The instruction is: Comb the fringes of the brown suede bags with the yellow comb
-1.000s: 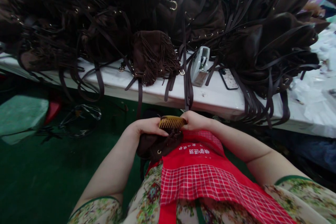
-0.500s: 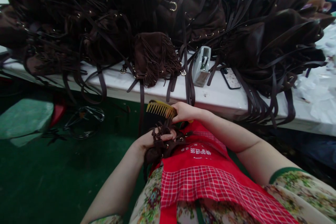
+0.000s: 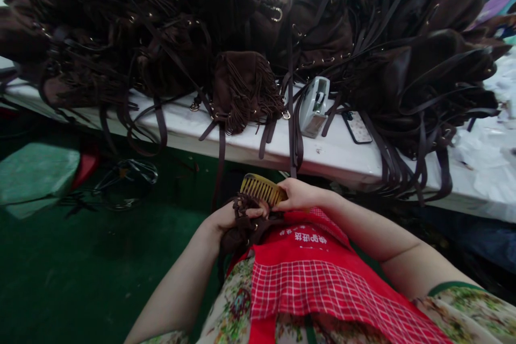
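My right hand (image 3: 296, 193) is closed on the end of a yellow wide-toothed comb (image 3: 261, 188), whose teeth point down toward my other hand. Close below it, my left hand (image 3: 242, 214) grips a small dark brown fringed bag (image 3: 237, 236) against my red apron (image 3: 306, 258). Brown fringe strands bunch around the left fingers. Metal eyelets show along the bag's edge, and much of its body is hidden by the hand and in shadow. Whether the comb's teeth touch the fringe I cannot make out.
A white table (image 3: 258, 145) runs across in front, piled with dark brown bags, straps hanging over its edge. One fringed bag (image 3: 244, 88), a grey tape dispenser (image 3: 315, 107) and a phone (image 3: 357, 127) lie near the edge. Plastic wrapping (image 3: 479, 156) covers the right end.
The comb and my right hand have moved down and slightly right, closer to my left hand and the fringe. My left hand keeps its hold on the bag. The view has shifted slightly.
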`<state>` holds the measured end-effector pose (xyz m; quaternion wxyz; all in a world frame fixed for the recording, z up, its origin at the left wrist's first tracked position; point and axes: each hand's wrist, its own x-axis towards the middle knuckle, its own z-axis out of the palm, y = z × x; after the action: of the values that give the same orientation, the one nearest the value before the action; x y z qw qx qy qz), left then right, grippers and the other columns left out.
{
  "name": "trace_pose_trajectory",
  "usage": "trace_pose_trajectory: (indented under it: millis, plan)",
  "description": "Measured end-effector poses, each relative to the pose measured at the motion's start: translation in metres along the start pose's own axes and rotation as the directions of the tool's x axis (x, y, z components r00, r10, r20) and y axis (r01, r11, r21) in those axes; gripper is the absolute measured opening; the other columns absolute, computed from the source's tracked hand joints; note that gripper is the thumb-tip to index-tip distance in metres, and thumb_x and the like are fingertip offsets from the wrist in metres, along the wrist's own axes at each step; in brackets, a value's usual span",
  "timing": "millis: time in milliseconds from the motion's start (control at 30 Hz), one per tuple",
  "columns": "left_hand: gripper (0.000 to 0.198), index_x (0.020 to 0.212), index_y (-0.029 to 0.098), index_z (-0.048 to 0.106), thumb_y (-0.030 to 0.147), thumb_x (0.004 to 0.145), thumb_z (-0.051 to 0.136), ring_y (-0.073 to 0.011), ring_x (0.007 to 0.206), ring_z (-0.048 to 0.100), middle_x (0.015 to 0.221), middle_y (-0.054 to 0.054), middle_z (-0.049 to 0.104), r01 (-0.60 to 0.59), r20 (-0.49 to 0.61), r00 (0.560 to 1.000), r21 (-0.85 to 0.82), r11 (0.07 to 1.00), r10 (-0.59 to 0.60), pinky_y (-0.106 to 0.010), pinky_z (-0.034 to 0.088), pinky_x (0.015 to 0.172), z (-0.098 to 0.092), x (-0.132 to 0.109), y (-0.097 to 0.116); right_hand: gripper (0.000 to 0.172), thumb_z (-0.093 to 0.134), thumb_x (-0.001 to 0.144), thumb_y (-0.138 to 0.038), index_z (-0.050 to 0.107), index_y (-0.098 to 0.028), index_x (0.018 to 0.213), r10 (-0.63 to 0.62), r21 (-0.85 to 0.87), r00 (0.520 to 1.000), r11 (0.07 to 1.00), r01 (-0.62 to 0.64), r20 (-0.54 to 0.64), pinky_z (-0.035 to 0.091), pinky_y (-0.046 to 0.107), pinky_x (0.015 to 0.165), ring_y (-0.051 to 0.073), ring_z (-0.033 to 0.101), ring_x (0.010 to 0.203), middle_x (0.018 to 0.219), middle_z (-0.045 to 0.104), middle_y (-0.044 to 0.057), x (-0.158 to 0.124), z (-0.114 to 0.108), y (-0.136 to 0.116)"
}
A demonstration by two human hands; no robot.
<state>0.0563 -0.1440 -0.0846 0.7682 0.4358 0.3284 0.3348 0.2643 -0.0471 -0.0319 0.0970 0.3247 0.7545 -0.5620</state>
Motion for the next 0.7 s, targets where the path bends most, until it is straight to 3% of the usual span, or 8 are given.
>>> trace_pose_trajectory:
  millis: [167,300,433,533,600,700]
  plan:
    - [0.028,0.088,0.012,0.07,0.038,0.079,0.067,-0.0208,0.089,0.059,0.091,-0.009,0.065,0.002,0.016,1.0,0.061,0.998,-0.003,-0.031,0.045,0.082,0.003,0.0,0.003,0.029,0.066,0.07,-0.037,0.064,-0.011,0.082,-0.04,0.107,0.999,0.993,0.039,0.007,0.044,0.021,0.054,0.011,0.055,0.058,0.069,0.063,0.0,0.003,-0.005,-0.001]
    - [0.031,0.093,0.014,0.072,0.041,0.08,0.065,-0.0207,0.091,0.059,0.092,-0.008,0.067,0.081,0.103,0.99,0.12,0.989,-0.094,-0.029,0.045,0.083,0.009,0.0,0.008,0.013,0.059,0.073,-0.025,0.063,-0.013,0.074,-0.175,-0.117,0.983,0.979,0.168,-0.052,0.039,0.019,0.053,0.01,0.052,0.056,0.065,0.061,-0.001,0.012,0.002,-0.016]
    - [0.028,0.079,0.013,0.07,0.04,0.08,0.065,-0.0164,0.079,0.057,0.079,-0.004,0.063,0.029,0.069,0.997,0.104,0.994,-0.036,-0.024,0.044,0.072,0.012,-0.004,0.009,0.004,0.058,0.073,-0.017,0.06,-0.014,0.074,-0.267,-0.331,0.922,0.928,0.169,-0.279,0.038,0.021,0.059,0.011,0.052,0.064,0.07,0.06,0.0,0.021,0.014,-0.018]
    - [0.027,0.077,0.012,0.066,0.038,0.08,0.065,-0.0153,0.076,0.054,0.078,-0.004,0.058,-0.018,-0.047,0.999,-0.036,0.999,0.016,-0.024,0.042,0.07,0.008,-0.01,0.004,0.021,0.059,0.079,-0.028,0.057,-0.014,0.094,-0.225,-0.299,0.87,0.949,0.094,-0.439,0.041,0.024,0.064,0.015,0.055,0.071,0.081,0.063,0.003,0.013,0.016,-0.014]
    - [0.027,0.075,0.011,0.064,0.038,0.08,0.065,-0.0162,0.077,0.055,0.078,-0.005,0.058,-0.059,-0.107,0.993,-0.108,0.992,0.048,-0.025,0.042,0.072,0.005,-0.013,0.0,0.026,0.048,0.089,-0.035,0.054,-0.015,0.104,-0.236,-0.308,0.869,0.946,0.103,-0.435,0.043,0.026,0.068,0.016,0.057,0.077,0.089,0.064,0.006,0.003,0.02,-0.013]
    - [0.025,0.073,0.011,0.065,0.036,0.079,0.066,-0.0195,0.084,0.056,0.082,-0.008,0.061,-0.086,-0.111,0.991,-0.154,0.984,0.069,-0.029,0.042,0.081,0.005,-0.016,-0.003,0.031,0.03,0.097,-0.034,0.055,-0.018,0.103,-0.266,-0.498,0.922,0.862,0.098,-0.28,0.042,0.027,0.07,0.017,0.06,0.081,0.094,0.064,0.007,-0.006,0.031,-0.016]
